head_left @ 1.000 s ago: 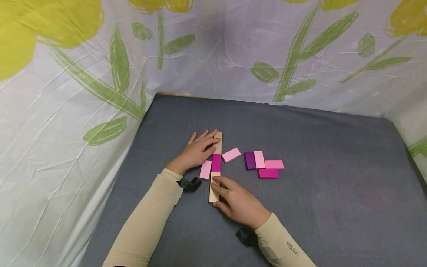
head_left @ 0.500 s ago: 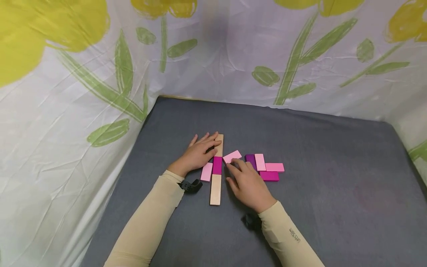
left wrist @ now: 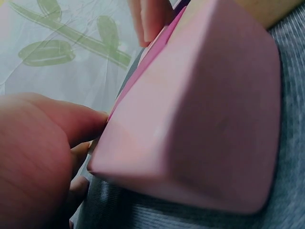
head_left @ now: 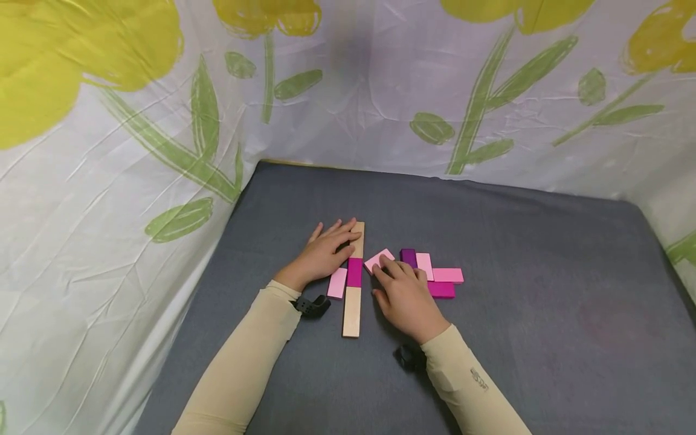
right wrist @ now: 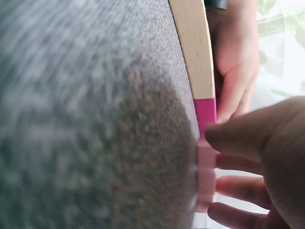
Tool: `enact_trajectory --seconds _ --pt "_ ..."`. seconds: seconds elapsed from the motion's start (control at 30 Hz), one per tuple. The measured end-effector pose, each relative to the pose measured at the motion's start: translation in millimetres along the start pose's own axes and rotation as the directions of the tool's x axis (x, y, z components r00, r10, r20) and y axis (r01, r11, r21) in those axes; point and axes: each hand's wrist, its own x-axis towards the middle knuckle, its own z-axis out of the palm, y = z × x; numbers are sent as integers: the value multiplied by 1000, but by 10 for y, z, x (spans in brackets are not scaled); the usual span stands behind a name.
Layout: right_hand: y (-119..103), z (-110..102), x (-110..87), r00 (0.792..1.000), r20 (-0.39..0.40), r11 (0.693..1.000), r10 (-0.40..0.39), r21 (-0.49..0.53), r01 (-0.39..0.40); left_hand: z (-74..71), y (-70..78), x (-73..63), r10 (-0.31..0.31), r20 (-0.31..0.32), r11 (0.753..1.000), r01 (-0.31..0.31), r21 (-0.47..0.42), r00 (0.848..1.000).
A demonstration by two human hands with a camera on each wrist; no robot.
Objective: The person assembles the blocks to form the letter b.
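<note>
One pink block (head_left: 375,260) slanted, long axis toward far right.

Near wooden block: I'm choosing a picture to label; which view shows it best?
The head view: the near wooden block lies whole and uncovered. The right wrist view shows it larger, but cut off at the top. In the left wrist view, a pink block hides most or all of it.

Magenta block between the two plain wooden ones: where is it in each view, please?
Head: magenta block, just below centre.
Left wrist: magenta block, a strip above centre, behind a pink block.
Right wrist: magenta block, right of centre, below a wooden block.
Shared landmark: left hand.
</note>
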Motion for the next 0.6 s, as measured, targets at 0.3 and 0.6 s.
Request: enact_trajectory --seconds 0.3,0.6 --pt "-47 -64 -145 996 -50 997 -69 33 71 -9 10 3 4 6 1000 -4 -3 1000" --pt "-95 -33 -251 978 -141 987 -157 16 161 -10 16 -13 6 -1 1000 -6 3 1000"
